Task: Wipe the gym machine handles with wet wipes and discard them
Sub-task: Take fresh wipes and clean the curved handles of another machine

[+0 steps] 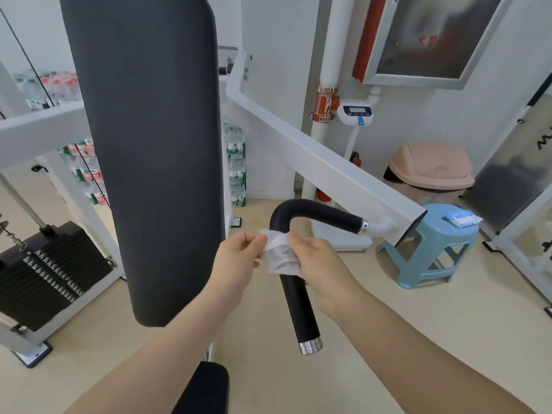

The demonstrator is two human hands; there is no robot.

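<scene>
A black bent handle (301,309) with a chrome end cap hangs from the white machine arm (322,162) at the centre. A white wet wipe (279,253) is wrapped around the handle's upright part just below the bend. My left hand (239,261) pinches the wipe's left edge. My right hand (319,264) grips the wipe against the handle from the right. A pack of wet wipes (463,218) lies on a blue stool (430,249) at the right. A pink swing-lid bin (430,168) stands behind the stool.
The tall black back pad (149,144) stands just left of my hands, with the seat pad (203,389) below. A black weight stack (44,273) sits at the left. Stacked water bottles (237,168) line the back wall. A scale (354,115) stands by the white pipe.
</scene>
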